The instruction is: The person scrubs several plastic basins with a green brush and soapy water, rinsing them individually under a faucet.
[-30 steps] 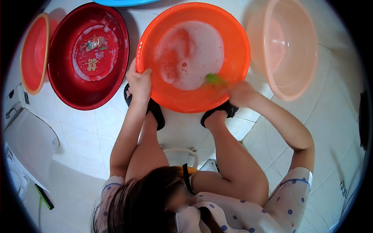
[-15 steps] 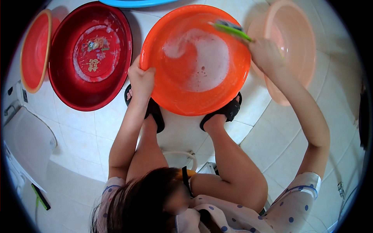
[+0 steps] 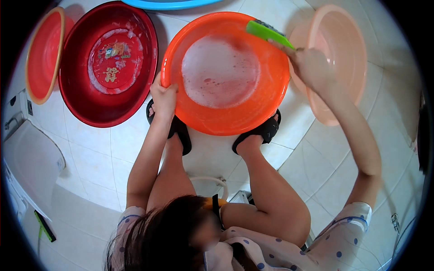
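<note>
The bristle side of the green brush (image 3: 267, 32) is turned away and cannot be made out; only its green back and a dark edge are seen. The fingers of the right hand (image 3: 312, 67) are largely hidden behind the back of the hand. The blue basin (image 3: 172, 3) at the top is cut off by the frame edge, and the small orange-red basin (image 3: 41, 54) is bent by the fisheye rim. The person's feet, in black sandals (image 3: 264, 131), are partly covered by the orange basin (image 3: 226, 72).

Against the frame half a second earlier, the orange basin is found tilted a little more toward the camera, with the foam patch centred on its bottom. The brush is seen at the far upper rim, much as before, the right arm being stretched across the pink basin (image 3: 343, 58). Against the frame one second earlier, the brush is noted to have travelled from the near rim to the far rim.

The grip of the left hand (image 3: 163, 97) is clenched on the near left rim of the orange basin, fingers curled over the edge. The grip of the right hand is closed round the brush handle, the brush head lying on the basin's far rim. The orange basin is held above the tiled floor (image 3: 99, 158), between the dark red basin (image 3: 108, 63) and the pink basin.
</note>
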